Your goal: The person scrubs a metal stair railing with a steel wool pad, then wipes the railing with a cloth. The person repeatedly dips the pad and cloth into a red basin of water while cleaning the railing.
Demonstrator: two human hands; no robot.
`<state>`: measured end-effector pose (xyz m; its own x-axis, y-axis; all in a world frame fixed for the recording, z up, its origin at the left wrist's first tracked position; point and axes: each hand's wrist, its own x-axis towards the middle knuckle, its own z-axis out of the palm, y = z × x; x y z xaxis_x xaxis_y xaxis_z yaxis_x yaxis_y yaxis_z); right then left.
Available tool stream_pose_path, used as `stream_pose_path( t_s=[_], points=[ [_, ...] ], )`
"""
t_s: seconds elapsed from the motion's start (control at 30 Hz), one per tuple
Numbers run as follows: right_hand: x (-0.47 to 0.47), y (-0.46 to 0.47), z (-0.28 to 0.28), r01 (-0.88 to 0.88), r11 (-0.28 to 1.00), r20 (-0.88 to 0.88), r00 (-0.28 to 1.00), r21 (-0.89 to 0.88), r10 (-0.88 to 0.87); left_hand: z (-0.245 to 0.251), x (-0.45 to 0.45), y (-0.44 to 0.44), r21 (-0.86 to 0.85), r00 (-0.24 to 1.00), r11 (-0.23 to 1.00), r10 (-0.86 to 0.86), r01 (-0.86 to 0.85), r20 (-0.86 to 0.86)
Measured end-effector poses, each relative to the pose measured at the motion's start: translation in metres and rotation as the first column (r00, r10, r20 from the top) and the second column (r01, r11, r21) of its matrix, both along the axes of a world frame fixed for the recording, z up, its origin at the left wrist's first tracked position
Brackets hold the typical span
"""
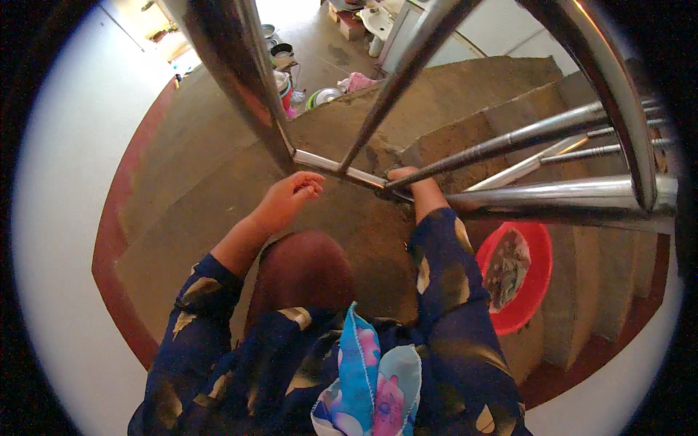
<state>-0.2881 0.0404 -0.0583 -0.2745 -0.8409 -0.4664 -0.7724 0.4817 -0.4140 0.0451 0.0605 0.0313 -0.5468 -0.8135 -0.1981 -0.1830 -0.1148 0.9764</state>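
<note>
My left hand [284, 200] hovers over the brown stair landing [376, 256], near the lower rail of the metal railing. Its fingers are loosely curled, with a small gap at the thumb, and nothing shows in them. My right hand [422, 188] reaches down at the foot of the metal railing [362, 177], behind a thin slanted bar. That bar and the rail cover part of its fingers, so whether they hold something is hidden. A thick steel post [240, 76] rises left of the thinner bars. My bare knee [308, 267] is bent below my left hand.
A red plastic basin [540, 272] with greyish, murky contents stands on the steps at right. Steps [586, 283] continue beyond it. More metal bars [545, 196] cross at right. A white wall [60, 218] curves along the left. Pots [282, 52] and a washbasin [377, 22] stand on the floor beyond.
</note>
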Motion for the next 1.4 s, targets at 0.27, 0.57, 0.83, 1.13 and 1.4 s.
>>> stream_pose_path(
  t_s=[0.27,0.57,0.83,1.13,1.4],
  points=[
    [0.009,0.044,0.040,0.190,0.965,0.124,0.978,-0.180,-0.169,-0.028,0.054,-0.005,0.038,0.983,0.987,0.149,-0.153,0.103],
    [0.128,0.095,0.087,0.070,0.879,0.375,0.918,-0.471,0.128,-0.027,0.029,-0.002,0.569,0.992,0.813,0.105,-0.123,0.064],
    [0.183,0.062,0.088,-0.339,0.722,0.165,0.832,-0.603,0.529,-0.073,0.013,0.004,0.593,0.878,0.739,0.467,-0.320,-0.109],
    [0.109,0.133,0.102,-0.145,0.967,0.426,0.877,-0.209,0.223,-0.100,-0.046,-0.011,-0.275,0.704,0.687,0.709,-0.673,0.048],
    [0.099,0.140,0.119,-0.207,0.956,0.392,0.878,-0.206,0.274,-0.098,-0.079,0.018,-0.328,0.846,0.825,0.520,-0.460,0.120]
  ],
)
